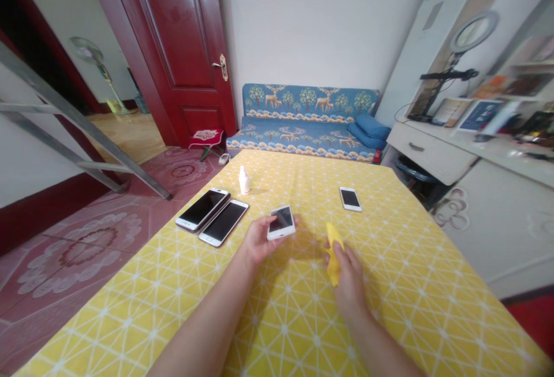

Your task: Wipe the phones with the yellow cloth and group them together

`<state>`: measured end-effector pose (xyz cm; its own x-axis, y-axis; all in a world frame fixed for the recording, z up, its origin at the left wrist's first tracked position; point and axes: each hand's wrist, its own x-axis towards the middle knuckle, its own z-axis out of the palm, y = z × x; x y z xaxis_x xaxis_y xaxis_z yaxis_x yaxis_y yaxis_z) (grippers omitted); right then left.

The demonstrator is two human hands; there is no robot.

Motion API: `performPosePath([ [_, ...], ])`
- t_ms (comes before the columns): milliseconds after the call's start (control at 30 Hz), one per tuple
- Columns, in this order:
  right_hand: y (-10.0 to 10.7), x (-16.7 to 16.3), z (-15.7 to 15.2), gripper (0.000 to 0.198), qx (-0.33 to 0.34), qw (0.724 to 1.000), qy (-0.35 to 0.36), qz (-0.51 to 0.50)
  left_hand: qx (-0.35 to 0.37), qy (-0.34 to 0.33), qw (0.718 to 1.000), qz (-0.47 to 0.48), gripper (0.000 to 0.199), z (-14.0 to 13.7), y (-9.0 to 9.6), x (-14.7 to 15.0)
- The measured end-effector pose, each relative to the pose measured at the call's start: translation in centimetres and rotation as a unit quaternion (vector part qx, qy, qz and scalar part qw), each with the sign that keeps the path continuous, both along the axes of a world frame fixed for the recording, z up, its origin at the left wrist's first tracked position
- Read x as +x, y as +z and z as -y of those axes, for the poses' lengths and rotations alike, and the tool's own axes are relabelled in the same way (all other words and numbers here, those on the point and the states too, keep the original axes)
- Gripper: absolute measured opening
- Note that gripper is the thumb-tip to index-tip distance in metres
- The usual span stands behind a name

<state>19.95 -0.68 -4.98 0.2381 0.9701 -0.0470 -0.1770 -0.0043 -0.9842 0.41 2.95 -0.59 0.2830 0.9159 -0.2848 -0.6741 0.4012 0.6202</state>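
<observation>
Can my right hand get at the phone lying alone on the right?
Probably yes: only tablecloth shows between the right hand and that phone, though the yellow cloth in that hand may hinder grasping.

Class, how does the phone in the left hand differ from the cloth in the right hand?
The phone is white with a dark screen, while the cloth is yellow. The phone is flat and straight-edged; the cloth is bunched. Both are held: the phone in the left hand, the cloth in the right hand.
</observation>
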Motion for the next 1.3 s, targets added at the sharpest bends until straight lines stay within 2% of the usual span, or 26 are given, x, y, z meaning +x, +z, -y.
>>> performPosePath([
  [100, -0.4, 0.1, -0.6, 0.038, -0.017, 0.994, -0.017, -0.103, -0.013, -0.052, 0.995, 0.079, 0.041, 0.0, -0.9, 0.8],
  [200, -0.4, 0.0, -0.6, 0.037, -0.021, 0.993, -0.002, -0.12, -0.024, -0.056, 0.997, 0.054, 0.049, 0.2, -2.1, 2.0],
  [267, 0.0, 0.1, -0.5, 0.036, 0.009, 0.998, 0.006, -0.069, 0.001, -0.062, 0.998, 0.018, 0.054, 0.5, -2.6, 2.9],
  [367, 1.0, 0.6, -0.1, 0.029, 0.097, 0.99, -0.033, 0.092, 0.044, -0.067, 0.996, -0.037, 0.063, 1.1, -2.5, 4.2],
  [433, 1.6, 0.8, 0.3, 0.025, 0.164, 0.963, -0.043, 0.211, 0.047, -0.057, 0.995, -0.07, 0.064, 1.4, -2.2, 4.9],
  [500, 1.9, 0.8, 0.6, 0.023, 0.23, 0.927, -0.015, 0.295, 0.042, -0.046, 0.994, -0.091, 0.061, 1.7, -2.2, 5.6],
  [667, 1.1, -0.4, 1.1, 0.035, 0.393, 0.838, 0.075, 0.371, 0.036, -0.025, 0.997, -0.07, 0.052, 2.2, -3.8, 7.1],
  [733, 0.8, -0.7, 1.0, 0.03, 0.414, 0.821, 0.076, 0.386, 0.046, -0.017, 0.996, -0.068, 0.048, 2.3, -4.4, 7.5],
  [833, 1.0, -0.1, 0.5, 0.01, 0.378, 0.84, 0.029, 0.387, 0.067, -0.005, 0.993, -0.095, 0.045, 2.7, -4.4, 7.8],
  [900, 1.3, 0.8, -0.3, 0.003, 0.339, 0.863, -0.029, 0.373, 0.096, -0.043, 0.988, -0.117, 0.051, 3.0, -3.9, 7.9],
  [1033, 1.2, 3.0, -2.1, 0.011, 0.249, 0.908, -0.131, 0.312, 0.161, -0.159, 0.961, -0.159, 0.064, 3.7, -2.6, 7.8],
  [1133, 0.8, 4.1, -3.0, 0.017, 0.205, 0.935, -0.157, 0.243, 0.191, -0.18, 0.942, -0.209, 0.057, 4.1, -2.0, 7.5],
  [1200, 0.9, 4.4, -3.1, 0.019, 0.221, 0.934, -0.164, 0.228, 0.215, -0.179, 0.927, -0.25, 0.057, 4.3, -1.7, 7.4],
  [1300, 1.7, 4.1, -2.5, 0.022, 0.287, 0.905, -0.163, 0.268, 0.239, -0.169, 0.912, -0.288, 0.06, 4.5, -1.3, 7.2],
])
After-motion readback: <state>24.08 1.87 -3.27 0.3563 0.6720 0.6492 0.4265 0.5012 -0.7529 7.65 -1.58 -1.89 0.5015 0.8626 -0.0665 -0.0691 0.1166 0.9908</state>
